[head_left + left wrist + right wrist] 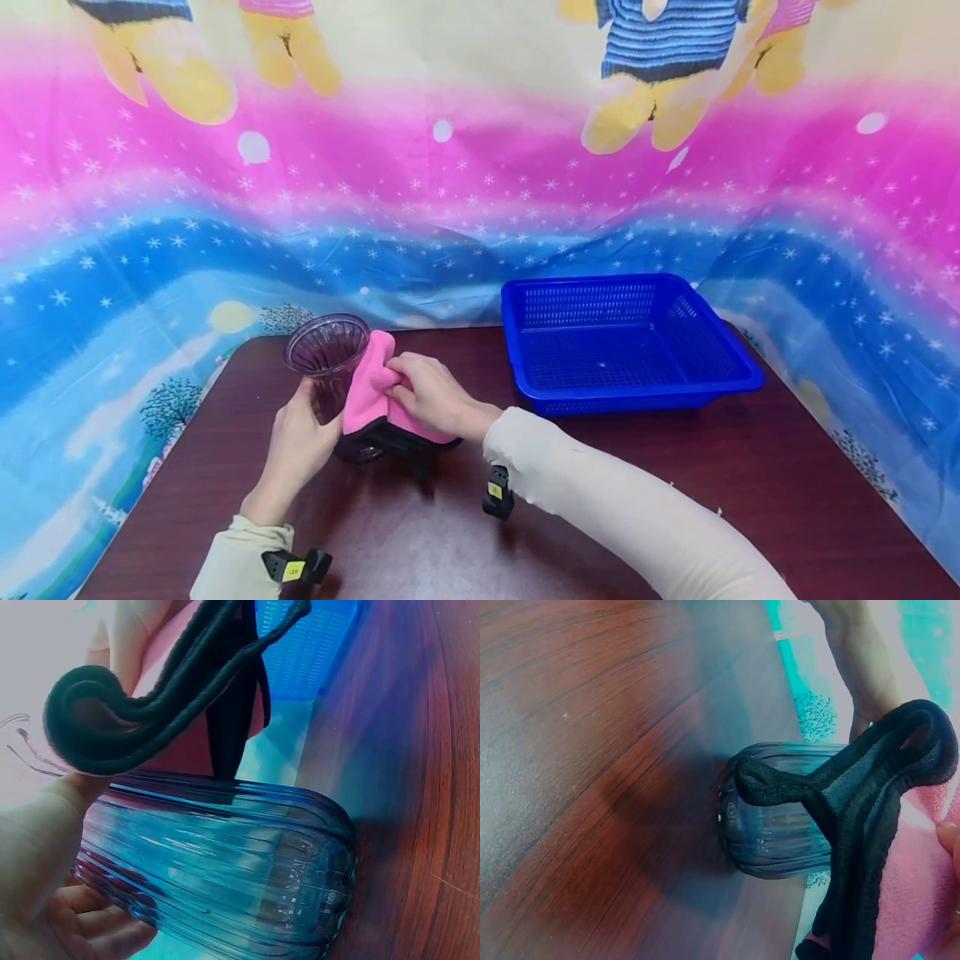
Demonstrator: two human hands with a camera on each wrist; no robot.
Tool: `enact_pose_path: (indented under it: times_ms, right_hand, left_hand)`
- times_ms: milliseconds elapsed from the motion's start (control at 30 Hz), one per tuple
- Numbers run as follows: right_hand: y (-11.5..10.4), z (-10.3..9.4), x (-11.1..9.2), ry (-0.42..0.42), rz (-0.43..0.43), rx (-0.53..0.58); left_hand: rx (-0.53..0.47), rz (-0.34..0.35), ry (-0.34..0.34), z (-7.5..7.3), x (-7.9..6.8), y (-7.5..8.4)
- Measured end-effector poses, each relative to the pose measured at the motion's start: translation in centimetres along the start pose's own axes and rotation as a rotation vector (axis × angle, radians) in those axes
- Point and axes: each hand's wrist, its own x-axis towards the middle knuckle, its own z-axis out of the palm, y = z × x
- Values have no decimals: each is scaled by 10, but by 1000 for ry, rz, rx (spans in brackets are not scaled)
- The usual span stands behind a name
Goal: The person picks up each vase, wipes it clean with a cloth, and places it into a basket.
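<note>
A clear, ribbed glass vase with a wide flared rim stands nearly upright toward the left of the table. My left hand grips its side, the fingers partly hidden behind the glass. A pink cloth with black edging drapes against the vase's right side. My right hand pinches this cloth near its top, beside the vase. In the left wrist view, the folded black edge hangs over the vase's lower body. Whether the vase's base touches the table cannot be told from the right wrist view.
A blue plastic basket with perforated sides sits at the back right of the dark wood table. Behind the table hangs a colourful printed backdrop, reaching round both sides. Black wrist cameras are strapped to both sleeves.
</note>
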Motion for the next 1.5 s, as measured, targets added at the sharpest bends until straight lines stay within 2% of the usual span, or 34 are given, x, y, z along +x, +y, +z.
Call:
enact_pose_path:
  times_ms: [300,600,833,1067,1500]
  right_hand:
    - [-3,-1,1,47,-24,-6]
    - [-6,-1,2,23,-13,-24]
    - [-8,-1,3,4,6,-74]
    - [-12,-2,4,-20,28,-119]
    - [-13,-1,4,-30,36,-147]
  left_hand:
    - [3,6,10,2,0,-1]
    - [3,-5,-7,-1,-1,1]
    - [-2,17,16,1,-1,0]
    - [-3,-7,1,0,-1,0]
    - [5,18,18,1,-1,0]
